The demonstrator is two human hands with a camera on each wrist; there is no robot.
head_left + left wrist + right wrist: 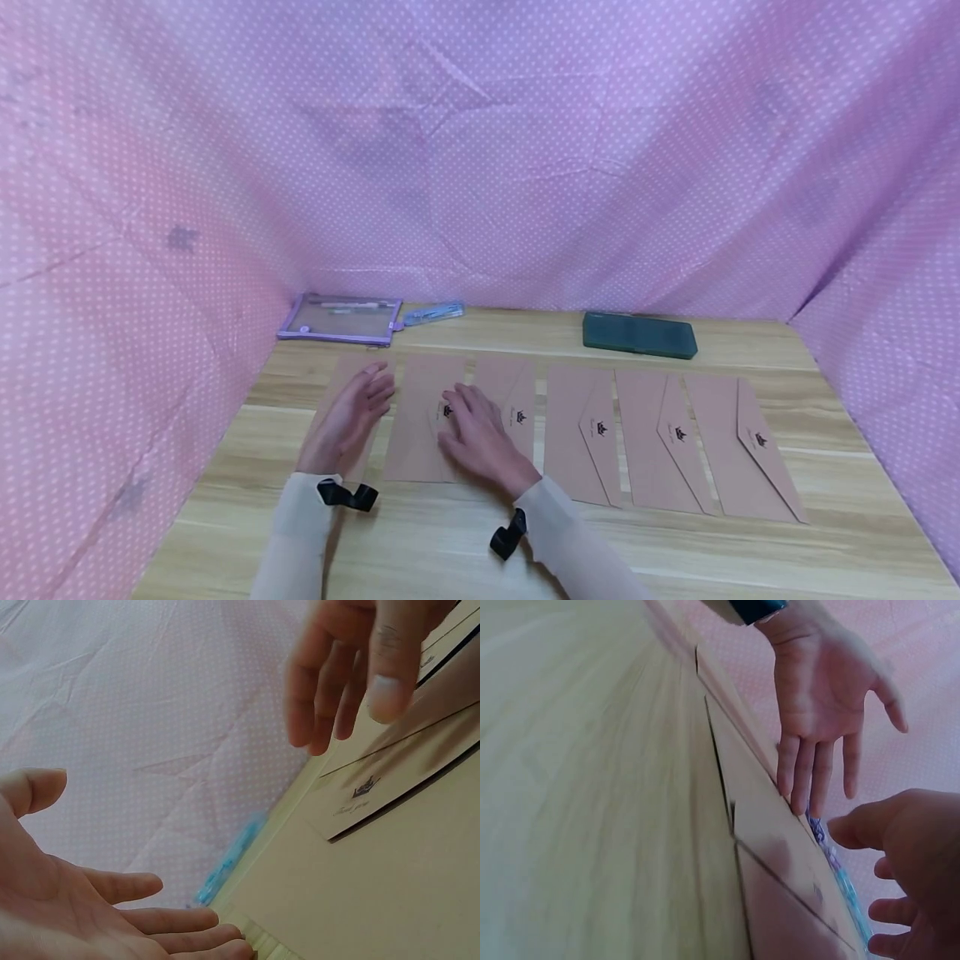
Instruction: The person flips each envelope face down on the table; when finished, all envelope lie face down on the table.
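Pale cream sleeves (296, 521), black wrist straps (345, 495), bare hands (350, 418)

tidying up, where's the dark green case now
In the head view, the dark green case lies right of centre near the polka-dot cloth, beyond the brown envelopes.

the head camera looks forward and down from above the person, far enough back to take in the row of envelopes (567, 433), most of the wooden table (435, 550) and the dotted pink cloth (480, 183) behind. the left wrist camera sits close, tilted, facing past the left hand (351, 418) toward the right hand (477, 437). the right wrist camera, equally near, looks sideways along the tabletop. both wrist views share the two hands, some envelopes and the cloth.
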